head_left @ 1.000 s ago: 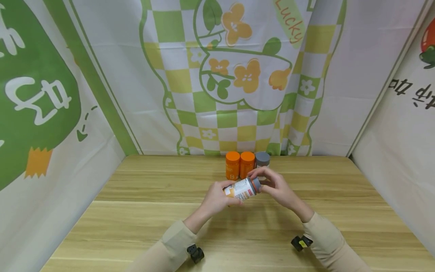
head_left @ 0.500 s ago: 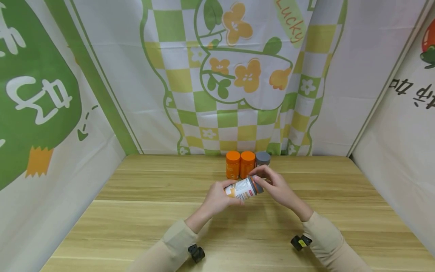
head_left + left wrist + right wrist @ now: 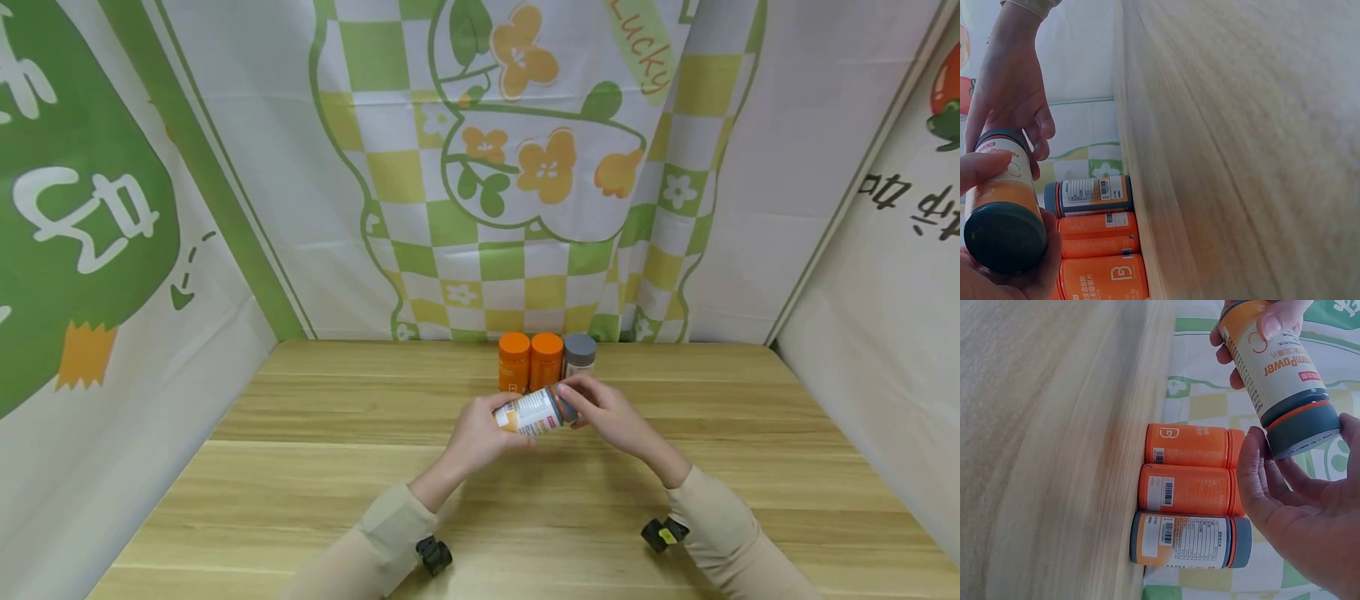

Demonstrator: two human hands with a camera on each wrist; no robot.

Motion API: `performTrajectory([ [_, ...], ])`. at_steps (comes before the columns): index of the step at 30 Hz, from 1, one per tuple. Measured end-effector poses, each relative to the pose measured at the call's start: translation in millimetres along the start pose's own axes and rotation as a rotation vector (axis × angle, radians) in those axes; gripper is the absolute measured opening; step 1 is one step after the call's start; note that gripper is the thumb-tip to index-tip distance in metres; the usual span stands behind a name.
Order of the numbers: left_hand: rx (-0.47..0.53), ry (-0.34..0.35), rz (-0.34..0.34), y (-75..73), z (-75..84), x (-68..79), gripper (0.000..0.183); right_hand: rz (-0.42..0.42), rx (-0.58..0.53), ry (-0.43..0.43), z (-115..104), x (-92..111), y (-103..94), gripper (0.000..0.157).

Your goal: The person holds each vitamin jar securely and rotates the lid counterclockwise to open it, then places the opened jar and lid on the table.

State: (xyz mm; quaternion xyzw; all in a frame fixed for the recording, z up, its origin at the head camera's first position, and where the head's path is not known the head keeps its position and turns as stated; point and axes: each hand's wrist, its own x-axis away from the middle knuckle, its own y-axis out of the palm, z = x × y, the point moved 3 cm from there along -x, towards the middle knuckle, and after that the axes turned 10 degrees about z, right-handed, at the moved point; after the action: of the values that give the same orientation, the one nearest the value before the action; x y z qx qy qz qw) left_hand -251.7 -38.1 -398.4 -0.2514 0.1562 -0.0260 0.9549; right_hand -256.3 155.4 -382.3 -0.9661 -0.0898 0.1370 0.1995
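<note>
A white-and-orange supplement bottle [image 3: 532,414] with a dark grey cap [image 3: 1302,430] is held tilted above the table. My left hand [image 3: 480,435] grips its lower body, thumb across the label in the left wrist view. At the capped end, my right hand [image 3: 613,423] holds the cap between thumb and fingers. An orange ring shows just under the cap, between it and the bottle's dark neck. The right wrist view has the right fingers [image 3: 1257,465] at the cap's lower edge and the thumb at its far side.
Behind the hands stand two orange bottles [image 3: 513,360] [image 3: 546,360] and a grey-capped bottle [image 3: 579,354] in a row at the back of the wooden table [image 3: 337,483]. A checkered curtain [image 3: 502,267] hangs behind them.
My right thumb and fingers have shifted round the cap, the thumb moving over its near side. The bottle has tipped slightly while the left hand keeps its grip.
</note>
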Motion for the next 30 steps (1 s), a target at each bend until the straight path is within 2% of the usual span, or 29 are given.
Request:
performTrajectory([
  [5, -0.004, 0.002, 0.004, 0.1, -0.4, -0.5, 0.064, 0.015, -0.013, 0.02, 8.2, -3.0, 0.5, 0.037],
  [14, 0.008, 0.007, 0.008, -0.5, 0.7, -0.2, 0.063, 0.007, -0.04, 0.062, 7.6, -3.3, -1.4, 0.041],
  [30, 0.013, -0.002, -0.003, -0.2, -0.8, 0.1, 0.062, -0.051, -0.055, -0.004, 4.3, -0.1, -4.8, 0.035],
])
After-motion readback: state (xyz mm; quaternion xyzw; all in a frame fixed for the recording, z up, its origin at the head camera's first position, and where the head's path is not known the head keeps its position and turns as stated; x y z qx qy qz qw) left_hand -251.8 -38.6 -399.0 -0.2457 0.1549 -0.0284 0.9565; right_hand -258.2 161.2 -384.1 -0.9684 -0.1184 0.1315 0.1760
